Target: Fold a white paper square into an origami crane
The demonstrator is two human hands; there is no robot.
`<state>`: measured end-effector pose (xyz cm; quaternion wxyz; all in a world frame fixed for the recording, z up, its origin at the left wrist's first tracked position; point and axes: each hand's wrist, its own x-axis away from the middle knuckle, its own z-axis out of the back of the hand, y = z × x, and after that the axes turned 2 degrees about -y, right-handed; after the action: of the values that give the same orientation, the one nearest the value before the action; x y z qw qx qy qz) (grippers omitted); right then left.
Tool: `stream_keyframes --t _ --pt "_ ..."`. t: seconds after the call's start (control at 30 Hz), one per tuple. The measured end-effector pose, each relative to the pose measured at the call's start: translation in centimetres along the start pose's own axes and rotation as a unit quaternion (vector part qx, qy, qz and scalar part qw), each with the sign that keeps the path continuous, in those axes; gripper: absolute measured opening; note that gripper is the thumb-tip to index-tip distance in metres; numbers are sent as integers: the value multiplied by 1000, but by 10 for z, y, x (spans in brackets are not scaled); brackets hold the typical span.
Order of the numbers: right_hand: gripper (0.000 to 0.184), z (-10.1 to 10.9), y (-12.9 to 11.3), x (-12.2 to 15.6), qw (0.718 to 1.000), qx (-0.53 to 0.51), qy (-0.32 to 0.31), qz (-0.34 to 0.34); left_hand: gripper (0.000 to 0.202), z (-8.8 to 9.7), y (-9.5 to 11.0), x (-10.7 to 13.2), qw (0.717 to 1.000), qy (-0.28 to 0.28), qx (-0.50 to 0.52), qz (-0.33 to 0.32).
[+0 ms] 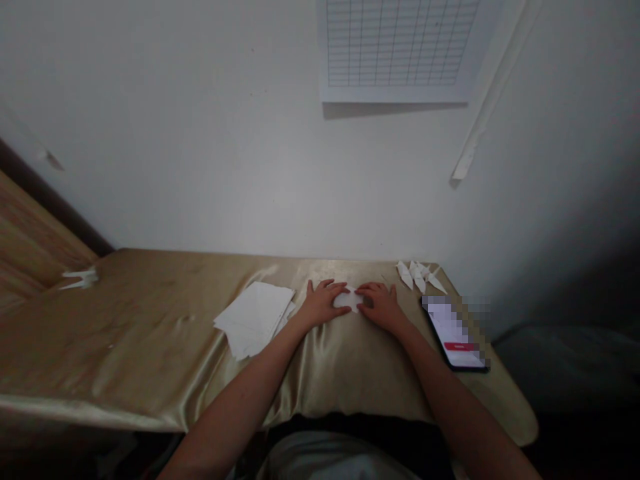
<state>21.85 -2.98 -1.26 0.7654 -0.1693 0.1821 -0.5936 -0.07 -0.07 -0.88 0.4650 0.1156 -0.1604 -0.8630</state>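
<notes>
A small folded piece of white paper (349,301) lies on the gold cloth between my two hands. My left hand (325,303) grips its left side, with thumb and forefinger on the paper and the other fingers curved above. From the right, my right hand (379,305) holds the opposite side in the same way, thumb near and forefinger far. The fingertips cover parts of the paper, so its exact folds cannot be made out. Just left of my left hand lies a stack of white paper sheets (257,313), its edges uneven.
Several folded paper cranes (417,276) lie at the table's back right. Nearer, a phone (456,337) with a lit screen rests by the right edge. A white folded piece (80,277) is far left. Gold satin cloth (135,327) covers the table, which meets a white wall (225,167).
</notes>
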Motion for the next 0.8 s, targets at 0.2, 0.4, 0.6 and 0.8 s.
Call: stream_keyframes --t 0.2,0.4,0.6,0.8 --pt "36 2 -1 2 1000 3 -12 3 51 10 -13 3 999 -35 1 -25" --pt "39 2 -5 3 1000 26 -6 6 44 11 -20 2 999 -22 2 -41" --pt "36 0 -8 5 1000 20 11 19 28 12 -16 2 999 -1 7 -52" --pt "29 -2 -9 3 999 -2 25 23 14 6 -16 -1 998 26 27 -46"
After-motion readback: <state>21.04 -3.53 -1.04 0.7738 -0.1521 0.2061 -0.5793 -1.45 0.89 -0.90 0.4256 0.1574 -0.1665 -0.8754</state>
